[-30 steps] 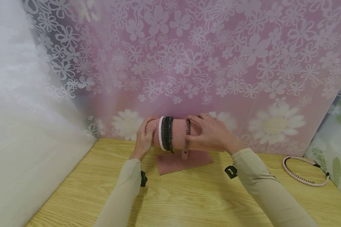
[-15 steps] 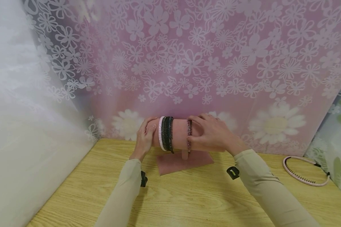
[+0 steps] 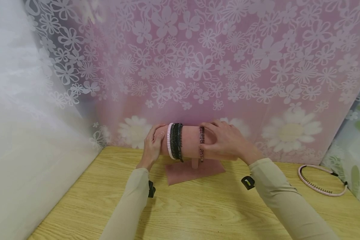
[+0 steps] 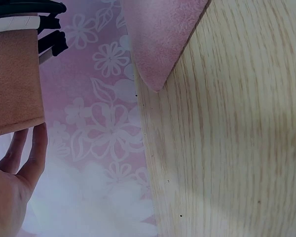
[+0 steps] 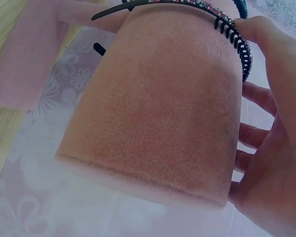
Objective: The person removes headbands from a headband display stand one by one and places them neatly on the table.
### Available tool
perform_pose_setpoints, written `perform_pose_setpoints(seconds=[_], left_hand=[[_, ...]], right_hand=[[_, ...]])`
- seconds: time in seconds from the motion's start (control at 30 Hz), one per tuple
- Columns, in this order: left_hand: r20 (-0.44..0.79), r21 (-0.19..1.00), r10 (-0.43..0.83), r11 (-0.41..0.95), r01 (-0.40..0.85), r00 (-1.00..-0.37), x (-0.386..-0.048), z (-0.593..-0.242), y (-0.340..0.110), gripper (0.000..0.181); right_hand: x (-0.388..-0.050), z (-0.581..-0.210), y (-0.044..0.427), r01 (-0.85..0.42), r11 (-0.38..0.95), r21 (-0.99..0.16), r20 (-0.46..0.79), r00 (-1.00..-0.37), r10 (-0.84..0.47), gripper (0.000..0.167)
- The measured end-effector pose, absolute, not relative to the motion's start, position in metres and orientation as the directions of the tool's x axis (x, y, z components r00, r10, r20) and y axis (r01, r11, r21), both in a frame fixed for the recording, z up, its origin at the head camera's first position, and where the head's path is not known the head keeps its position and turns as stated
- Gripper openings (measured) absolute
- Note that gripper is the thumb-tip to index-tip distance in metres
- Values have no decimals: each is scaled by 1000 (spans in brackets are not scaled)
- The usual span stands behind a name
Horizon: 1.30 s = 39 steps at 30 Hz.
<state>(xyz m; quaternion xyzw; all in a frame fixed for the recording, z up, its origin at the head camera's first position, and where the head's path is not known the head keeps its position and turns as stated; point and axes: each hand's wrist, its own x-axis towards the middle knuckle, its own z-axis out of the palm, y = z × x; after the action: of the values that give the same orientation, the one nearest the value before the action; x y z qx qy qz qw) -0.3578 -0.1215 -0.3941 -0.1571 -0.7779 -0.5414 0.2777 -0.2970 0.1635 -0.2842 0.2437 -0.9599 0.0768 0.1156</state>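
A pink plush roll lies level on a stand with a flat pink base. My left hand grips the roll's left end, thumb in front. Beside it a white headband and several dark headbands sit round the roll. My right hand pinches a glittery pink-and-black toothed headband right of the stand's post. In the right wrist view the thumb touches that glittery headband, and the other fingers lie behind the roll.
A pink headband with dark teeth lies on the wooden table at the far right. A flowered pink curtain hangs behind the roll, and a whitish sheet hangs at the left.
The glittery headband has slid a little to the right along the roll, together with my right hand. My left hand and the other headbands have stayed where they were.
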Motion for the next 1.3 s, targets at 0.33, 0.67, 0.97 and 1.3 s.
perform_pose_setpoints(seconds=[0.33, 0.67, 0.97, 1.3], left_hand=[[607, 751, -58, 367, 549, -792, -358, -394, -121, 36], [594, 760, -55, 366, 538, -802, -358, -394, -122, 34], [591, 760, -61, 376, 530, -804, -356, -393, -121, 32], [595, 757, -55, 373, 536, -802, -357, -393, -121, 32]], right_hand=[[-297, -283, 167, -494, 866, -80, 259, -849, -461, 79], [-294, -282, 171, -489, 869, -75, 267, -850, -455, 78], [-294, -282, 174, -479, 876, -55, 266, -853, -450, 77], [-292, -282, 180, -469, 882, -33, 272, -854, -444, 77]])
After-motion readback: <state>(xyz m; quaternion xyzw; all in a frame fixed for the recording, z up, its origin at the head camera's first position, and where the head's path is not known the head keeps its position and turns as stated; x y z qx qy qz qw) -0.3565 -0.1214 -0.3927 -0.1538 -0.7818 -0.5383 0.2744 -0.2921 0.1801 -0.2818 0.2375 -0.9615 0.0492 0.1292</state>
